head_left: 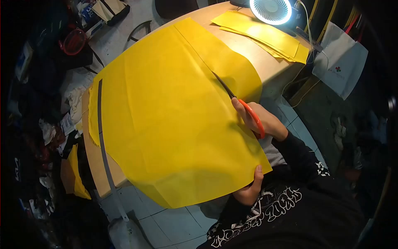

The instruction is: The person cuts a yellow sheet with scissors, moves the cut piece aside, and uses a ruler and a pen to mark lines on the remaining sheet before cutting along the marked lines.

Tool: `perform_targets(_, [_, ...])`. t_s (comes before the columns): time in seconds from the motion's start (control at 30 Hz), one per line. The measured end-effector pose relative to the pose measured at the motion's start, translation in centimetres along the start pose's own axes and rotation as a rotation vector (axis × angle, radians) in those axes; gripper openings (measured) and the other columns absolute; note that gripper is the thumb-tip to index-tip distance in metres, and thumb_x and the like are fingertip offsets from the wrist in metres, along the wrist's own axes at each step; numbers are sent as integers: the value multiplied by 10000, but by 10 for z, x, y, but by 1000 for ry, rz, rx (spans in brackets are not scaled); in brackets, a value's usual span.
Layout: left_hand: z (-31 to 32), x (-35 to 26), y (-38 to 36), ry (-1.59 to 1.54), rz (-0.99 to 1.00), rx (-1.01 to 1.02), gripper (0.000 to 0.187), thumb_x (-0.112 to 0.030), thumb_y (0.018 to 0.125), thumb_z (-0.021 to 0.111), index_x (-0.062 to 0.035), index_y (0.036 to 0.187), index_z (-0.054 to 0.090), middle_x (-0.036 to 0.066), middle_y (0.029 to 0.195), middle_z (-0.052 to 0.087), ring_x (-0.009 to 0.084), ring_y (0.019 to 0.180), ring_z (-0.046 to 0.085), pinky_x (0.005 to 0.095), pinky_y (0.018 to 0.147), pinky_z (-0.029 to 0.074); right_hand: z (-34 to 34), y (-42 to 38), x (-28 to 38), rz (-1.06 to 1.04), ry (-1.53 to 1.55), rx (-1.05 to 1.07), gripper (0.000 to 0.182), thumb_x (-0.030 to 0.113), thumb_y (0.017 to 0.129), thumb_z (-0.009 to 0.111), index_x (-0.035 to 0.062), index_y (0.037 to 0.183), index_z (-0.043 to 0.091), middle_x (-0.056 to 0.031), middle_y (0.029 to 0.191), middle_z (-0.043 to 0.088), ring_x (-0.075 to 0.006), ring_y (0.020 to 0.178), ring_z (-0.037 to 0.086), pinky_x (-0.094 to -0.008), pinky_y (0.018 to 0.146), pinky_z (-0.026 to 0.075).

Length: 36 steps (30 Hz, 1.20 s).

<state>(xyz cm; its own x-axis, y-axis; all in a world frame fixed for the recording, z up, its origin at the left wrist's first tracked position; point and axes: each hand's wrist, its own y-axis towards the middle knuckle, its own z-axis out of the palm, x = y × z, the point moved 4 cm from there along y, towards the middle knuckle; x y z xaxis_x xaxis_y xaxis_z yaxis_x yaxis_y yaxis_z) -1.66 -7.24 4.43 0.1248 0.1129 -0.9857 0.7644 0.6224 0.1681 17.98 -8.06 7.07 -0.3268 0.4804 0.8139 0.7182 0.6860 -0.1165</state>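
Note:
A large yellow fabric sheet (166,103) covers much of the table and hangs over its near edge. My right hand (265,119) grips scissors with an orange handle (255,116). Their dark blades (224,85) lie at the sheet, looking nearly closed, tips toward the far edge. A thin dark line (190,45) runs on the sheet from near the tips to that far edge. My left hand (251,188) pinches the sheet's near corner, thumb on top and the other fingers underneath, mostly hidden.
A long metal ruler (100,112) lies along the sheet's left side and extends past the wooden table (94,166). Folded yellow pieces (265,35) sit at the back beside a lit fan (270,9). A white bag (340,60) hangs at right. Clutter fills the left floor.

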Motion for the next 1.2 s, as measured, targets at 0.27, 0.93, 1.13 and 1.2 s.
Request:
perform_targets(0.27, [0, 1, -4, 4, -18, -21, 69, -57, 880, 664, 10, 871, 650, 45, 732, 637, 144, 673, 603, 272, 670, 485, 1, 1, -2, -65, -6, -20, 717, 566, 1009, 310, -31, 631, 432, -162, 430, 319, -285, 359, 370, -431, 438, 323])
perform_targets(0.93, [1, 5, -8, -87, -129, 20, 106, -56, 869, 678, 23, 936, 655, 86, 856, 661, 188, 762, 631, 304, 737, 500, -1, 0, -1, 36, -38, 39, 744, 603, 999, 277, -33, 647, 437, -164, 463, 358, -278, 417, 404, -428, 474, 344])
perform_targets(1.13, [1, 2, -7, -92, -87, 7, 74, -51, 873, 674, 16, 895, 653, 61, 791, 648, 160, 719, 615, 285, 704, 490, -2, 0, 2, 17, -56, 44, 749, 616, 998, 252, -39, 667, 402, -146, 503, 346, -217, 469, 386, -395, 506, 349])
perform_targets(1.2, [0, 0, -7, -76, -54, 0, 62, -44, 878, 668, 12, 860, 647, 39, 734, 636, 133, 672, 599, 264, 667, 480, -1, 1, -1, 14, -53, 46, 745, 613, 999, 253, -41, 680, 411, -157, 510, 353, -221, 472, 393, -397, 508, 353])
